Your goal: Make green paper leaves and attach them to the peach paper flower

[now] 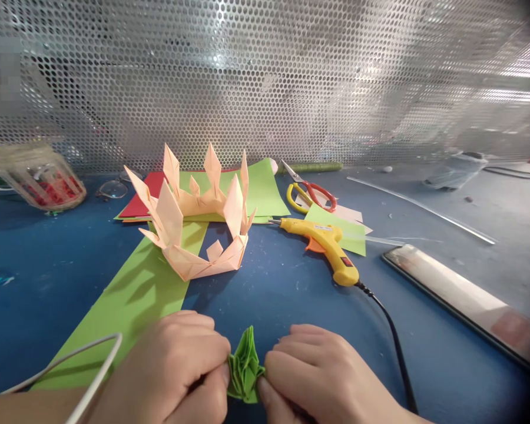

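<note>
Between my two hands is a small folded green paper piece point(246, 370), its creased layers bunched and a point standing up at the top. My left hand point(172, 365) pinches its left edge between thumb and curled fingers. On the other side my right hand point(322, 368) grips the right edge the same way. Just beyond the hands stands a peach folded-paper crown point(198, 268) with tall pointed tips. A strip of light green paper point(128, 306) runs under the crown and beside my left hand.
A yellow hot glue gun point(322, 235) lies right of the crown, its black cord point(393, 330) trailing forward. Scissors point(309, 191), coloured sheets point(265, 182) and a glass jar point(39, 176) sit behind. A phone point(459, 294) lies at right; a white cable point(92, 377) crosses by my left forearm.
</note>
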`<state>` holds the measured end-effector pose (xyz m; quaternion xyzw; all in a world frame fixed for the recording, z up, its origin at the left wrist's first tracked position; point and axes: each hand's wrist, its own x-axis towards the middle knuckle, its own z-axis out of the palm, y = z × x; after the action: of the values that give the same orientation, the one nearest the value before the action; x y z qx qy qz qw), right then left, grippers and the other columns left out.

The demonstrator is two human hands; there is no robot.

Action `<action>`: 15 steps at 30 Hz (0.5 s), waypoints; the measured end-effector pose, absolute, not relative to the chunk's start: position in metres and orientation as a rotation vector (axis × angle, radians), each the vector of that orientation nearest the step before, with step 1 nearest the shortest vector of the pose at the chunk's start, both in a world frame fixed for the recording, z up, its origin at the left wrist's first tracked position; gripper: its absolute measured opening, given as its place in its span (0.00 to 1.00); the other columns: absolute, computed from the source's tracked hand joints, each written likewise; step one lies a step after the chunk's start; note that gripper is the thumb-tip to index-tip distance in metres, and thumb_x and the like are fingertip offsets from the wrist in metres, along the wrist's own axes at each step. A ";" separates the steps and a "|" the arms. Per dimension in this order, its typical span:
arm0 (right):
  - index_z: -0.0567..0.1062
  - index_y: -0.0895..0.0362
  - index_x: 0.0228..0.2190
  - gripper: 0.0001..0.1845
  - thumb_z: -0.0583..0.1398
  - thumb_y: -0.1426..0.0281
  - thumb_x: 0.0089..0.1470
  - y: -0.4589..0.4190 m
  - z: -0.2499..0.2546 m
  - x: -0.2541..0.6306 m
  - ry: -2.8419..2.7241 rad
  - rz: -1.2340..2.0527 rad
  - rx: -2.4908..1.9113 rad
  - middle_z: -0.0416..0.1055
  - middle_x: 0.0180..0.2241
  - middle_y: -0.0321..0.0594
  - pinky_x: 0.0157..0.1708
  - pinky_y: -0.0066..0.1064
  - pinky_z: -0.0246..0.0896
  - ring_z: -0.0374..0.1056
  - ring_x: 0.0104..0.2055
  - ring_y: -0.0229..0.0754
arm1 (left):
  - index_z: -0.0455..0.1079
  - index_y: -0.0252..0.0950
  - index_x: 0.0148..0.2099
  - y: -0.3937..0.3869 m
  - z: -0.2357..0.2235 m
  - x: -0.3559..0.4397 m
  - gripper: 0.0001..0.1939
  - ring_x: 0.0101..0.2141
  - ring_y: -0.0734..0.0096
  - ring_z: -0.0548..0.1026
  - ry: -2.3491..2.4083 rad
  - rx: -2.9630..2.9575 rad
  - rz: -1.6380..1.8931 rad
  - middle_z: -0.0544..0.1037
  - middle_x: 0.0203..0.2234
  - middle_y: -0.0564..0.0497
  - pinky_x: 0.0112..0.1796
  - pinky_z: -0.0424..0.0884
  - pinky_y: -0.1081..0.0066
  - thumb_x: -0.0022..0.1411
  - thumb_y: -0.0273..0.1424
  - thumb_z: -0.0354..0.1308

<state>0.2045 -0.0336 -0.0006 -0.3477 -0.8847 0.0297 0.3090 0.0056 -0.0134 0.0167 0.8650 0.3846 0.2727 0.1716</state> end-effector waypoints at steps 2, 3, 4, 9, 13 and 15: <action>0.62 0.53 0.16 0.20 0.47 0.84 0.53 -0.034 -0.001 0.205 -2.336 0.064 -0.904 0.62 0.14 0.28 0.20 0.28 0.48 0.53 0.16 0.33 | 0.61 0.43 0.19 -0.013 0.015 0.005 0.19 0.17 0.70 0.67 1.074 2.458 0.798 0.65 0.13 0.56 0.21 0.66 0.73 0.60 0.25 0.45; 0.62 0.53 0.16 0.20 0.47 0.84 0.53 -0.034 -0.002 0.205 -2.333 0.054 -0.900 0.62 0.14 0.28 0.20 0.28 0.49 0.53 0.16 0.33 | 0.61 0.43 0.19 -0.013 0.015 0.005 0.19 0.17 0.70 0.67 1.067 2.463 0.800 0.65 0.13 0.56 0.21 0.66 0.72 0.61 0.26 0.45; 0.62 0.53 0.16 0.20 0.47 0.84 0.52 -0.035 -0.003 0.205 -2.329 0.044 -0.895 0.62 0.14 0.28 0.20 0.28 0.48 0.53 0.16 0.33 | 0.61 0.43 0.19 -0.013 0.014 0.005 0.19 0.17 0.70 0.68 1.060 2.470 0.798 0.65 0.13 0.56 0.20 0.66 0.72 0.61 0.26 0.45; 0.61 0.53 0.15 0.20 0.49 0.84 0.52 -0.033 -0.001 0.204 -2.240 -0.123 -0.864 0.59 0.12 0.28 0.17 0.29 0.45 0.50 0.14 0.33 | 0.59 0.42 0.20 -0.013 0.014 0.004 0.17 0.17 0.70 0.67 1.053 2.527 0.774 0.64 0.13 0.57 0.20 0.62 0.72 0.59 0.24 0.43; 0.63 0.54 0.15 0.20 0.50 0.84 0.52 -0.032 -0.001 0.201 -2.297 -0.195 -0.922 0.61 0.13 0.28 0.19 0.29 0.47 0.52 0.15 0.33 | 0.51 0.40 0.21 -0.011 0.013 0.006 0.14 0.17 0.75 0.67 1.039 2.551 0.818 0.62 0.15 0.59 0.19 0.58 0.73 0.57 0.21 0.43; 0.61 0.53 0.15 0.21 0.50 0.83 0.54 -0.032 -0.006 0.199 -2.217 -0.230 -0.930 0.58 0.12 0.28 0.19 0.31 0.44 0.50 0.15 0.34 | 0.49 0.40 0.24 -0.009 0.012 0.007 0.13 0.17 0.78 0.65 1.043 2.518 0.830 0.61 0.15 0.61 0.18 0.57 0.76 0.56 0.21 0.45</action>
<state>0.1988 -0.0323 -0.0060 -0.3601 -0.8580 -0.0891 0.3553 0.0066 -0.0092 0.0123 0.8744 0.3621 0.2882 0.1458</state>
